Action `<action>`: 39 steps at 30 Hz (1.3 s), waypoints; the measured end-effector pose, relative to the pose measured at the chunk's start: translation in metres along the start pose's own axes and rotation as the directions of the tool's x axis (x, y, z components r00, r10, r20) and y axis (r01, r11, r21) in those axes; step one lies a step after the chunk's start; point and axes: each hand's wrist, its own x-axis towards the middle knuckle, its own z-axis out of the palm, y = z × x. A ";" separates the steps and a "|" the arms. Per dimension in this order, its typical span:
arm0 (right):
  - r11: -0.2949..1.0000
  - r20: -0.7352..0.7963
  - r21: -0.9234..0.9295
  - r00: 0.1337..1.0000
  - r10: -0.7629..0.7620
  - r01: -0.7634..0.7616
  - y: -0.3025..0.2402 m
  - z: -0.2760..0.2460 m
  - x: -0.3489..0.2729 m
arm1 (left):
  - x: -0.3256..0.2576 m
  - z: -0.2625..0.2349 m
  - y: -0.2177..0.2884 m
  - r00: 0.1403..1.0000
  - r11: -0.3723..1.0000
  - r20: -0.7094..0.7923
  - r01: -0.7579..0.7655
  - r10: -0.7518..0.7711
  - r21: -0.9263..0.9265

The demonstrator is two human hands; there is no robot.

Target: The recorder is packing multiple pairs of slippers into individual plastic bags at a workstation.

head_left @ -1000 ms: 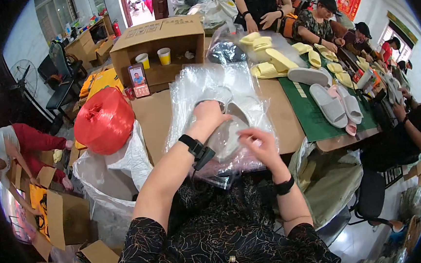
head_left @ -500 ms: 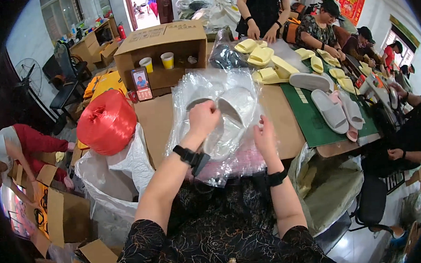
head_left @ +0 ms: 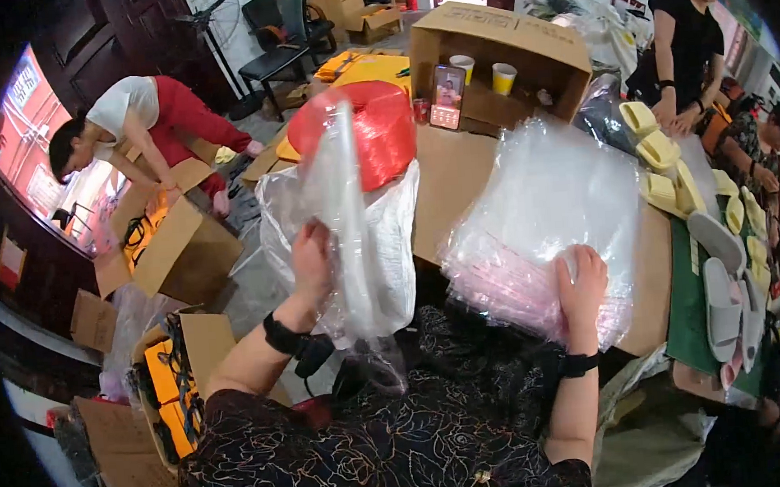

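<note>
My left hand is closed on a clear plastic bag, raised upright and seen nearly edge-on. A pale shape shows inside the bag, blurred by motion. Behind it stands a white woven sack topped by a large roll of red plastic twine. On the table to the right lies a stack of clear plastic bags with pinkish near edges. My right hand rests on that stack's near right part, fingers apart and slightly bent.
An open cardboard box with yellow-and-white cups and a propped phone stand behind. Yellow slippers and grey slippers lie at right. At left, a co-worker bends over a carton. An olive sack hangs below the table.
The bag that lay on the stack with grey slippers in it is now lifted leftward in my left hand. My right hand has come down onto the stack. The view has turned left.
</note>
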 end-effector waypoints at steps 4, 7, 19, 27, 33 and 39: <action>0.999 0.007 -0.021 1.000 0.026 -0.026 -0.005 -0.006 0.000 | 0.000 -0.060 -0.009 0.880 0.855 0.170 0.471 -0.443 -0.215; 0.999 0.000 0.002 0.999 0.032 -0.032 -0.001 -0.004 -0.001 | -0.011 -0.029 0.034 0.814 0.731 0.159 0.573 -0.558 -0.371; 0.997 0.020 0.017 0.997 0.071 -0.071 -0.003 -0.004 -0.004 | 0.057 -0.083 -0.110 0.424 0.430 -0.101 0.902 -0.900 -0.046; 0.999 -0.019 0.019 0.999 0.047 -0.046 -0.003 -0.003 -0.002 | 0.038 -0.143 -0.103 0.315 0.250 0.284 -0.145 -0.905 0.957; 0.999 -0.064 0.053 0.998 0.004 -0.001 0.005 0.006 0.002 | 0.042 -0.040 0.031 0.599 -0.129 0.466 -0.692 -0.651 0.710; 0.998 0.015 0.024 0.998 0.066 -0.066 -0.005 -0.010 0.004 | -0.010 0.116 0.136 0.496 0.205 0.802 -0.868 0.333 0.451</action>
